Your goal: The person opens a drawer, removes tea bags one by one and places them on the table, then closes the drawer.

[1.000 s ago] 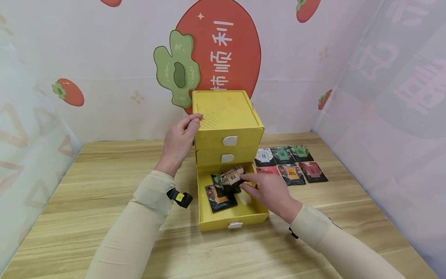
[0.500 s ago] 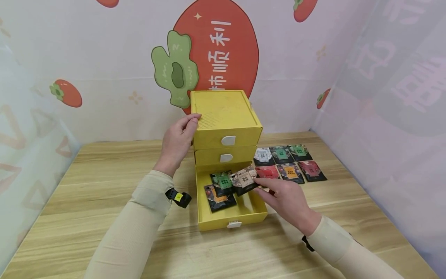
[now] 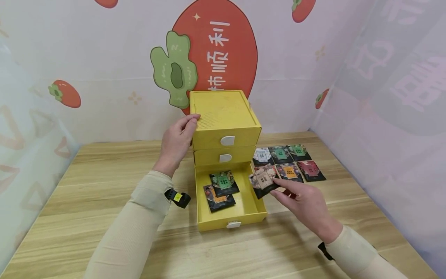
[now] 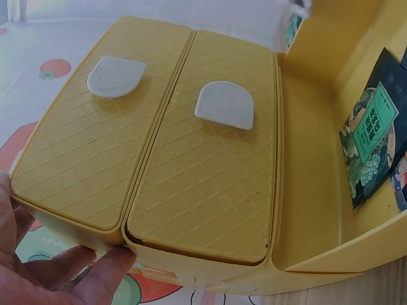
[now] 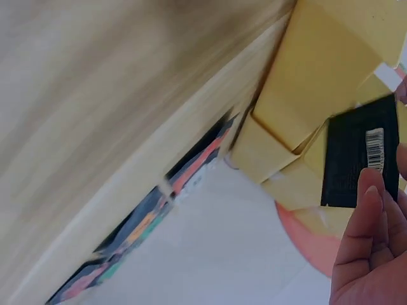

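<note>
My right hand (image 3: 310,205) pinches a tea sachet with a beige label (image 3: 261,183) by its right edge, in the air over the right wall of the open bottom drawer (image 3: 245,201). In the right wrist view the sachet's dark back (image 5: 356,152) shows a barcode. My left hand (image 3: 177,141) holds the upper left edge of the yellow drawer cabinet (image 3: 226,104); in the left wrist view its fingertips (image 4: 111,270) lie against the cabinet's side. Inside the drawer, a green-label sachet (image 3: 226,190) overlaps an orange-label sachet (image 3: 214,205).
To the cabinet's right, several sachets lie in two rows on the wooden table (image 3: 115,186), among them a white-label sachet (image 3: 263,157) and a red-label sachet (image 3: 311,170). Two upper drawers with white handles (image 3: 227,140) are closed. A patterned wall covering stands behind.
My right hand has lifted the beige-label sachet off the green-label one and carried it rightward, past the drawer's middle to its right wall. My left hand has kept its place on the cabinet.
</note>
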`<state>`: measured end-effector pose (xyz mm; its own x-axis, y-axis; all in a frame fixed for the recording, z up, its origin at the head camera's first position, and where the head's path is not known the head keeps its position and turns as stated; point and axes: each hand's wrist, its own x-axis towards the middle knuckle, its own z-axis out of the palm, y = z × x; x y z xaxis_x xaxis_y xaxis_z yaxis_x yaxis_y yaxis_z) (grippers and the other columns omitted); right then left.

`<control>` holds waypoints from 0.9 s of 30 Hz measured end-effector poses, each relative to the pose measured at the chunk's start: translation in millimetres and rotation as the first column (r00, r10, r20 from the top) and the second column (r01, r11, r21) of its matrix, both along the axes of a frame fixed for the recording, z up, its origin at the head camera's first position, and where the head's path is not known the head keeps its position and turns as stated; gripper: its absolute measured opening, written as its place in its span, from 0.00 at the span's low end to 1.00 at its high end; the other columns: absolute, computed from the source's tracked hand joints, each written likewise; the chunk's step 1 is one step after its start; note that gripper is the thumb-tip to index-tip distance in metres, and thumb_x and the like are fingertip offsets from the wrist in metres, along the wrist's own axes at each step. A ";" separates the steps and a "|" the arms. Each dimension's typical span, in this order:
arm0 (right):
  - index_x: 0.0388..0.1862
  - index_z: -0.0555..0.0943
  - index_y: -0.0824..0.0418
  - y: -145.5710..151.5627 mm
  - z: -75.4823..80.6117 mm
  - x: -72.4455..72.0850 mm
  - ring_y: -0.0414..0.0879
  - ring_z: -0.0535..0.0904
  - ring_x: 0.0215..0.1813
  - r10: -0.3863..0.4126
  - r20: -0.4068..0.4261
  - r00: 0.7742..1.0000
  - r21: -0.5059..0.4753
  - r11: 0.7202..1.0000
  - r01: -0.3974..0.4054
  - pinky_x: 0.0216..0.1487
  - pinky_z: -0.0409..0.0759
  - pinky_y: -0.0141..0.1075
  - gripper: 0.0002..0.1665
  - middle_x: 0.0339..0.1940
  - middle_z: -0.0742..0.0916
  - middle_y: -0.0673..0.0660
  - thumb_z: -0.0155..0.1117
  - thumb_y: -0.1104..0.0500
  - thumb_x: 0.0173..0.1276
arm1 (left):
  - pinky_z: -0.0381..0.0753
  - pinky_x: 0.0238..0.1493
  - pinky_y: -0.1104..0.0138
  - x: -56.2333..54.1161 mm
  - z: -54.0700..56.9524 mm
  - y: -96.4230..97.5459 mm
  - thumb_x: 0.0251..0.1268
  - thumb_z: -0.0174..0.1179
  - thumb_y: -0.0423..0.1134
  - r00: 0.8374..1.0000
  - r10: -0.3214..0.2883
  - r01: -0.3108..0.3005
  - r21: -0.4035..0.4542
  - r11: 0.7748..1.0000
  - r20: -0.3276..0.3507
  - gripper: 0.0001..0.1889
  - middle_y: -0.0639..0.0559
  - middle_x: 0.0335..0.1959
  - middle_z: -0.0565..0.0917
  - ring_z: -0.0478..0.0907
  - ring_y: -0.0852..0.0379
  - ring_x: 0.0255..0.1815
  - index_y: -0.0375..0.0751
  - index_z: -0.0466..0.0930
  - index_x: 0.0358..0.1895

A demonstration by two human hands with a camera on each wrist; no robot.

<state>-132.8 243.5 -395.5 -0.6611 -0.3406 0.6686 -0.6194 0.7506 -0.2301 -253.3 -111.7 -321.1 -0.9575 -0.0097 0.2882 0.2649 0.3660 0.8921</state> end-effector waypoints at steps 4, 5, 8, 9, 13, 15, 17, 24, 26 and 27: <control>0.53 0.91 0.58 8.1 -3.1 5.0 0.31 0.83 0.29 -0.038 0.026 0.999 -0.042 0.998 0.039 0.30 0.81 0.25 0.23 0.37 0.94 0.52 0.82 0.64 0.56 | 0.76 0.64 0.54 0.7 -0.2 0.0 0.81 0.49 0.61 1.000 -0.006 0.006 0.011 1.000 0.007 0.24 0.55 0.69 0.80 0.76 0.54 0.66 0.58 0.81 0.69; 0.53 0.91 0.58 9.5 -3.7 6.2 0.31 0.83 0.28 -0.043 0.040 0.998 -0.068 0.997 0.046 0.30 0.80 0.25 0.22 0.38 0.94 0.52 0.81 0.65 0.57 | 0.76 0.64 0.54 0.6 -0.6 -0.1 0.81 0.48 0.61 1.000 -0.008 0.008 0.013 1.000 0.007 0.24 0.55 0.69 0.80 0.76 0.54 0.67 0.58 0.81 0.69; 0.53 0.91 0.56 13.0 -4.9 9.4 0.30 0.83 0.30 -0.068 0.131 0.989 -0.160 0.983 0.089 0.31 0.78 0.21 0.18 0.37 0.94 0.50 0.77 0.67 0.63 | 0.76 0.64 0.54 0.2 -0.9 -0.1 0.80 0.48 0.61 1.000 -0.007 0.007 0.016 1.000 0.006 0.24 0.55 0.69 0.80 0.76 0.54 0.67 0.59 0.81 0.68; 0.52 0.91 0.56 14.1 -5.1 10.3 0.30 0.83 0.30 -0.074 0.175 0.982 -0.194 0.975 0.108 0.31 0.79 0.22 0.16 0.37 0.93 0.50 0.75 0.66 0.66 | 0.76 0.64 0.54 0.1 -0.9 -0.1 0.81 0.49 0.61 1.000 -0.007 0.007 0.017 1.000 0.006 0.24 0.56 0.69 0.80 0.76 0.54 0.67 0.59 0.81 0.68; 0.52 0.91 0.57 17.2 -4.3 12.6 0.38 0.88 0.33 -0.060 0.381 0.923 -0.314 0.930 0.190 0.34 0.85 0.27 0.11 0.37 0.93 0.51 0.71 0.60 0.72 | 0.76 0.62 0.55 -0.1 -0.7 -0.2 0.81 0.49 0.60 1.000 -0.008 0.008 0.019 1.000 0.002 0.24 0.56 0.69 0.80 0.76 0.54 0.64 0.58 0.81 0.68; 0.51 0.90 0.57 18.4 -3.5 12.8 0.42 0.90 0.34 -0.040 0.466 0.884 -0.354 0.907 0.228 0.36 0.87 0.30 0.11 0.38 0.93 0.52 0.71 0.58 0.73 | 0.76 0.61 0.55 0.1 -0.5 -0.5 0.81 0.49 0.60 1.000 -0.009 0.009 0.019 1.000 0.001 0.23 0.56 0.69 0.80 0.76 0.54 0.64 0.58 0.81 0.68; 0.50 0.90 0.58 19.4 -2.9 12.8 0.44 0.90 0.34 -0.029 0.526 0.850 -0.373 0.890 0.261 0.38 0.88 0.33 0.11 0.39 0.93 0.54 0.71 0.56 0.74 | 0.76 0.61 0.56 0.3 -0.2 -0.6 0.81 0.49 0.59 1.000 -0.012 0.012 0.020 1.000 0.001 0.23 0.56 0.69 0.80 0.76 0.54 0.63 0.58 0.81 0.69; 0.48 0.87 0.65 23.9 -3.9 10.8 0.40 0.88 0.37 0.029 0.650 0.759 -0.414 0.852 0.321 0.41 0.89 0.34 0.12 0.41 0.91 0.61 0.71 0.57 0.73 | 0.76 0.61 0.56 0.6 -0.2 -0.5 0.81 0.48 0.59 1.000 -0.016 0.016 0.021 1.000 0.005 0.24 0.56 0.70 0.80 0.76 0.54 0.64 0.57 0.81 0.69; 0.51 0.86 0.67 25.8 -5.0 9.2 0.40 0.88 0.39 0.071 0.683 0.727 -0.438 0.836 0.329 0.42 0.89 0.35 0.13 0.44 0.90 0.63 0.69 0.60 0.74 | 0.76 0.61 0.56 0.4 -0.4 -0.4 0.81 0.48 0.59 1.000 -0.016 0.016 0.021 1.000 0.004 0.24 0.56 0.70 0.80 0.76 0.54 0.64 0.57 0.81 0.69; 0.53 0.85 0.69 26.8 -5.8 8.5 0.40 0.88 0.39 0.091 0.697 0.712 -0.446 0.832 0.330 0.43 0.89 0.35 0.14 0.45 0.89 0.64 0.69 0.61 0.74 | 0.76 0.61 0.56 0.3 -0.4 -0.3 0.81 0.48 0.59 1.000 -0.016 0.016 0.021 1.000 0.005 0.24 0.56 0.70 0.80 0.76 0.54 0.64 0.57 0.81 0.69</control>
<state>-124.3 270.4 -401.3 -0.9975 0.0229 0.0672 -0.0502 0.4419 -0.8957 -253.0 -112.0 -321.5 -0.9590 -0.0003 0.2835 0.2662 0.3432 0.9008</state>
